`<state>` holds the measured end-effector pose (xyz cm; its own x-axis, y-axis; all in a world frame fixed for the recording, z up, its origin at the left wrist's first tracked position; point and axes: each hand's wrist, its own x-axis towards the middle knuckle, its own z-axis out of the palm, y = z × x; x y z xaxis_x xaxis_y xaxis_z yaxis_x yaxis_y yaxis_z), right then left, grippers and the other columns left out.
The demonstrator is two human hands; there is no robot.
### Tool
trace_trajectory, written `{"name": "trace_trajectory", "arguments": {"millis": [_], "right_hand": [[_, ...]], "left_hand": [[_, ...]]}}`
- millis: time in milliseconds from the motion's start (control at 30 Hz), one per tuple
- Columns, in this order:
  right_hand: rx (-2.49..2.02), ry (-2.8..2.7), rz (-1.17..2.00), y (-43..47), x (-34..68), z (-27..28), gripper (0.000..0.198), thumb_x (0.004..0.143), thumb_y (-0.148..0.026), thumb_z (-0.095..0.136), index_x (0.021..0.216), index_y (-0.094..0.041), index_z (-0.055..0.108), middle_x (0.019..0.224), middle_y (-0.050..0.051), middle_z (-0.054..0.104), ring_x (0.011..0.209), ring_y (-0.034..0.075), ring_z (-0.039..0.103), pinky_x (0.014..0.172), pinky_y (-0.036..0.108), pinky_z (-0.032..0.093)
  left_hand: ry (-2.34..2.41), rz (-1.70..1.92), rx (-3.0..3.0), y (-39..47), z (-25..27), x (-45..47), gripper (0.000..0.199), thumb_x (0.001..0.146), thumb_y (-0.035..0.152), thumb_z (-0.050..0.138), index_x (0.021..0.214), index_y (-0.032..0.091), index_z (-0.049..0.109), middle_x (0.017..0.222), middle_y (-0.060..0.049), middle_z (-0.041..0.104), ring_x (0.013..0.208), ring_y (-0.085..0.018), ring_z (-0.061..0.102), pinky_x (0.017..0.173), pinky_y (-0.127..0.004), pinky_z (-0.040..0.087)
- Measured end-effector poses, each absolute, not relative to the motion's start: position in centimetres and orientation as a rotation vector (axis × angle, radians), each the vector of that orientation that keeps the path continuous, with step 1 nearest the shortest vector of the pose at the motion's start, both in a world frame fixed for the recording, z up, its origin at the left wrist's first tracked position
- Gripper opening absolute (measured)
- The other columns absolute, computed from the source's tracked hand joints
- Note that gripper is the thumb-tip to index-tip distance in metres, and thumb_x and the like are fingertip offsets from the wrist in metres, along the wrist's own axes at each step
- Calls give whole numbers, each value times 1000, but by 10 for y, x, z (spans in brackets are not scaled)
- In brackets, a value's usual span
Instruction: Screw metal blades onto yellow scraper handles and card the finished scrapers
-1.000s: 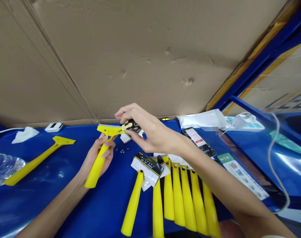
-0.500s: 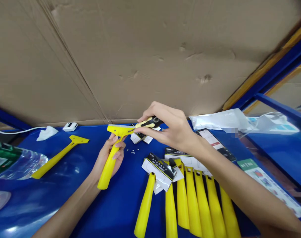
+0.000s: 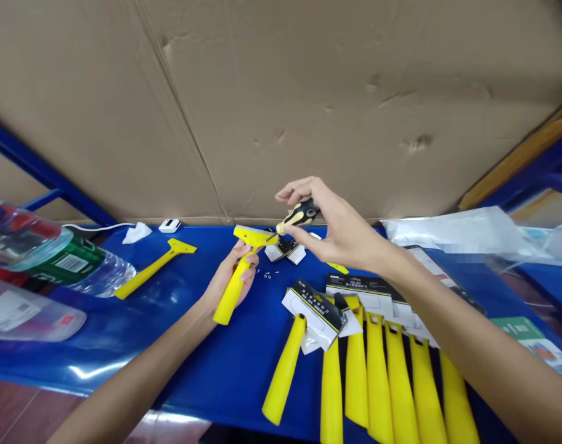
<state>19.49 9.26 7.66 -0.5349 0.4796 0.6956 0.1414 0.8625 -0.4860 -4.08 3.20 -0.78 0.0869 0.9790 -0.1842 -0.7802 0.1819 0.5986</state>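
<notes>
My left hand (image 3: 235, 273) is closed around the neck of a yellow scraper (image 3: 230, 298), its wide head up and its handle slanting down toward me. In my right hand (image 3: 339, 231) is a screwdriver (image 3: 302, 214) with a black and pale-yellow handle, held with the fingers loosely curled. The screwdriver's tip meets the right end of the scraper head; whether it sits in a screw is too small to tell. Several small screws and nuts (image 3: 267, 274) lie on the blue table (image 3: 179, 351) just right of my left hand.
Another yellow scraper (image 3: 155, 269) lies at the left, near a plastic bottle (image 3: 77, 262) and a clear container (image 3: 31, 314). Several yellow scrapers (image 3: 378, 376) with printed cards (image 3: 315, 313) lie at the front right. A phone (image 3: 440, 271) and a plastic bag (image 3: 447, 231) are behind my right forearm.
The view has swung to the left, so everything sits further right in it. My right hand's fingers have loosened and lifted somewhat around the screwdriver handle. Its tip stays at the scraper head.
</notes>
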Motion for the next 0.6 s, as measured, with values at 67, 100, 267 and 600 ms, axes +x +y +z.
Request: {"name": "trace_trajectory", "arguments": {"millis": [67,100,267,600], "right_hand": [[-427,-2088,496,90,195,77,22,100,-27,70,117,-23,59,115,9,74,101,23,73,88,40,59],[-432,-2079,466,89,194,78,17,100,-27,71,112,-23,61,107,6,74,94,22,72,84,38,58],[-417,-2160,393,81,192,82,16,97,-26,74,108,-23,62,115,9,73,101,24,71,89,40,57],[-371,-2168,285,86,193,78,12,102,-25,68,114,-23,66,112,9,72,101,24,69,90,40,56]], "left_hand": [[607,1346,424,30,-9,-38,26,96,5,63,116,20,57,108,-4,62,63,-3,59,40,-8,44],[597,1343,435,29,-9,-38,26,96,4,64,116,20,57,109,-4,62,63,-3,59,41,-8,44],[579,1346,414,30,-10,-40,26,95,4,64,116,19,58,112,-5,63,64,-2,60,41,-9,44],[510,1387,339,33,-3,-49,26,98,3,59,118,20,56,121,-7,63,66,-2,62,41,-9,44]]}}
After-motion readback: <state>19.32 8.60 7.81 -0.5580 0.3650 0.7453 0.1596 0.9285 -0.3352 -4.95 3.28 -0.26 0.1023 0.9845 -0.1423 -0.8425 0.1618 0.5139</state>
